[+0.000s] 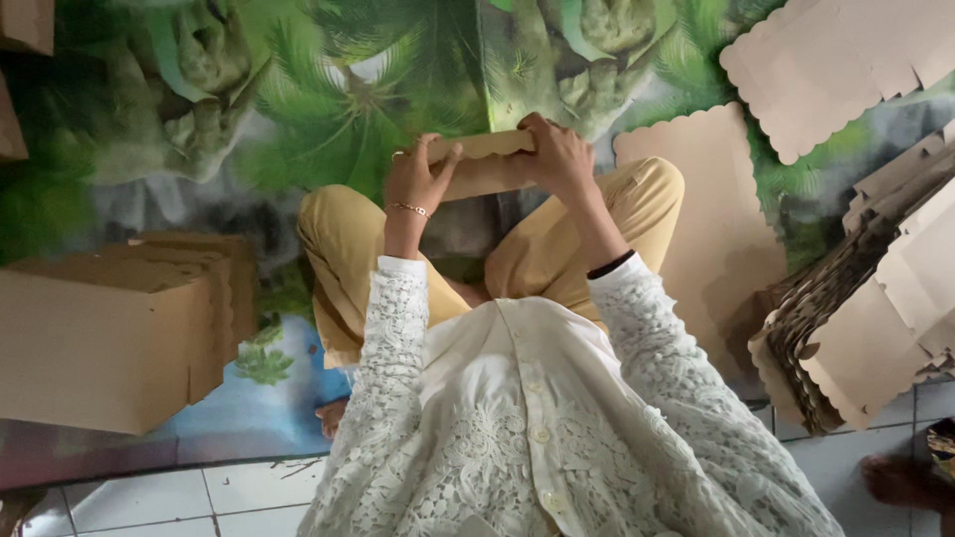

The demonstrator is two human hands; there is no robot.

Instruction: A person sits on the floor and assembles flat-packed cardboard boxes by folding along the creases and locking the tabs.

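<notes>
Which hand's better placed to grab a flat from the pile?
Probably right: the right hand is nearer the flat cardboard pile; the left hand sits farther away. Both hold the cardboard piece.

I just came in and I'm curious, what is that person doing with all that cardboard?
A person in a white lace top sits cross-legged on a green palm-print mat. Both hands grip one folded brown cardboard piece held over the lap: the left hand at one end, the right hand at the other. A stack of flat scallop-edged cardboard blanks lies on one side, and closed brown boxes sit on the other.
</notes>
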